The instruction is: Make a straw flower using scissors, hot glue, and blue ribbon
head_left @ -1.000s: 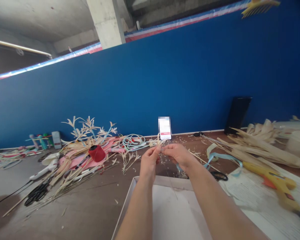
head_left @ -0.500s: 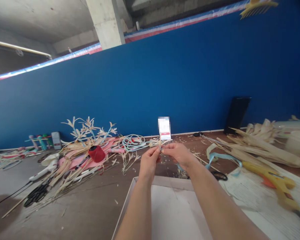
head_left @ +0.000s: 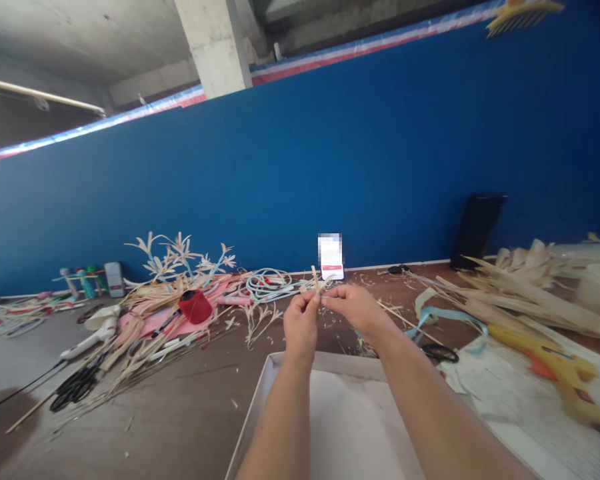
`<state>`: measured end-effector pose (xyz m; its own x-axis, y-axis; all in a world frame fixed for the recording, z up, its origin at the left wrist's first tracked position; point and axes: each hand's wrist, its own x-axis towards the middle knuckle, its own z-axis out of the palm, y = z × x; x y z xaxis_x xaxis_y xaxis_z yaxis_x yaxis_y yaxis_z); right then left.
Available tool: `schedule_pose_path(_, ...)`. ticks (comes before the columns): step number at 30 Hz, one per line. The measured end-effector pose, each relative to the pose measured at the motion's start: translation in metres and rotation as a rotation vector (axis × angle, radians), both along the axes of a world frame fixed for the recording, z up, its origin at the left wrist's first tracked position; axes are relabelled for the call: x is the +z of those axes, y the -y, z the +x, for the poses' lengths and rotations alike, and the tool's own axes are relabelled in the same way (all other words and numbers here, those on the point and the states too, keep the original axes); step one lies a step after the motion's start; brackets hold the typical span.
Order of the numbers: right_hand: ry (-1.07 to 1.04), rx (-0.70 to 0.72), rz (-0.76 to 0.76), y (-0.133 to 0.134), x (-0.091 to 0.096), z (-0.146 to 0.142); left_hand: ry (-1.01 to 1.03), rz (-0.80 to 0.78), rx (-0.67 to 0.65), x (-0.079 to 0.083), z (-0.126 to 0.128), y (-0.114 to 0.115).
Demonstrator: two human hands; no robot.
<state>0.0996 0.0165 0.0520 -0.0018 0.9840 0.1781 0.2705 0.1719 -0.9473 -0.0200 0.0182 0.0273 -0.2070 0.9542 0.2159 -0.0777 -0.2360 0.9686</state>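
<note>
My left hand point(head_left: 300, 323) is closed in a pinch around a small pale corn-husk flower point(head_left: 315, 275) whose strips poke up above the fingertips. My right hand point(head_left: 353, 308) meets it from the right, thumb and forefinger pinched at the base of the same piece. Both hands are held in front of a lit phone point(head_left: 332, 257), above the far edge of a shallow white box point(head_left: 340, 361). Fingers cover the lower part of the flower, so whether anything else is between them is hidden.
Left lie husk flowers point(head_left: 180, 250), a red thread spool point(head_left: 195, 306), a white glue gun point(head_left: 93, 340) and black-handled scissors point(head_left: 75, 387). Right lie a blue ribbon point(head_left: 453, 313), dried husks point(head_left: 525, 303) and a yellow glue gun point(head_left: 555, 367). A blue partition point(head_left: 300, 160) stands behind.
The husk piece now leans left and stands clearer above the left fingertips. A bit of light blue below the right hand no longer shows. Both hands stay close together.
</note>
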Motion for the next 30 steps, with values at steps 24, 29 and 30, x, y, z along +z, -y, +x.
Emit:
schedule_pose_path(24,0.151,-0.09,0.041,0.012,0.019,-0.005,0.022,0.006,-0.044,0.005,-0.003,0.001)
schedule_pose_path(29,0.181,-0.123,0.086,0.012,0.018,-0.007,-0.026,0.004,-0.02,0.004,-0.004,0.001)
schedule_pose_path(30,0.178,-0.117,0.084,0.011,0.017,-0.006,-0.035,0.002,-0.015,0.004,-0.005,0.001)
